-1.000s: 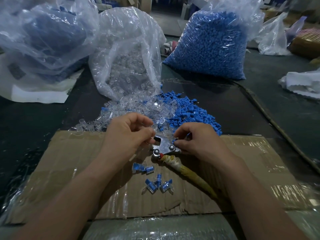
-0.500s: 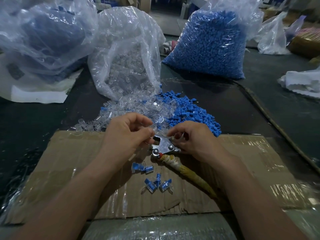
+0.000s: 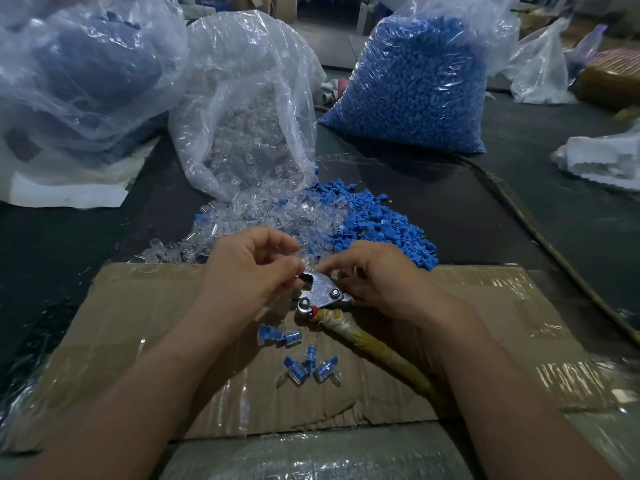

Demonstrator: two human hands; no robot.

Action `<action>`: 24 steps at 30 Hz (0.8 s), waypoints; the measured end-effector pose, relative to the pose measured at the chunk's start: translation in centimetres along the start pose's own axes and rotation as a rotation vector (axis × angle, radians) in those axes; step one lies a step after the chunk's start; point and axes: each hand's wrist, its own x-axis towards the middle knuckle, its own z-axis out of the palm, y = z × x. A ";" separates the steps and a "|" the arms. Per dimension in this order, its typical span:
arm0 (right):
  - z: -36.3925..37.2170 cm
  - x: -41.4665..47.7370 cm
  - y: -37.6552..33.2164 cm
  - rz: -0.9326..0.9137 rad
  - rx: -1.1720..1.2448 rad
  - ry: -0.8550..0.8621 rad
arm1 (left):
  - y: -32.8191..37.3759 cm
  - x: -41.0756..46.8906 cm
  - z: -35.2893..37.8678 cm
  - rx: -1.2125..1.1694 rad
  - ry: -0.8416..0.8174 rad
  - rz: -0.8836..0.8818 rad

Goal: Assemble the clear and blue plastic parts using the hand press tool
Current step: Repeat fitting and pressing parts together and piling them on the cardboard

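My right hand (image 3: 377,278) curls its fingers round the shiny metal head of the hand press tool (image 3: 322,292), whose yellow-taped handle runs off toward 5 o'clock across the taped brown cardboard sheet (image 3: 138,341). My left hand (image 3: 249,271) pinches thumb and forefinger together at the tool's 10 o'clock tip; what sits between them I cannot tell. The heap of clear plastic parts (image 3: 263,213) lies at 12 o'clock of my hands, the loose blue plastic parts (image 3: 377,226) at 1 o'clock, and a few joined blue-and-clear pieces (image 3: 304,368) at 6 o'clock of the tool's head.
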 end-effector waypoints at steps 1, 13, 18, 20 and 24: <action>0.0 0.0 0.0 0.006 -0.017 0.007 | 0.0 0.0 0.0 -0.005 0.001 -0.005; 0.5 -0.2 0.6 0.081 0.075 0.078 | 0.1 0.0 -0.1 0.012 -0.001 -0.003; 0.1 -1.0 -0.8 0.049 0.324 0.310 | 0.2 -0.2 0.1 0.037 0.011 0.021; 0.3 -1.4 -2.1 -0.017 0.436 0.404 | 0.2 -0.2 0.1 0.046 0.016 0.026; 0.9 -1.7 -3.5 -0.084 0.436 0.447 | 0.3 -0.3 0.2 0.070 0.003 0.056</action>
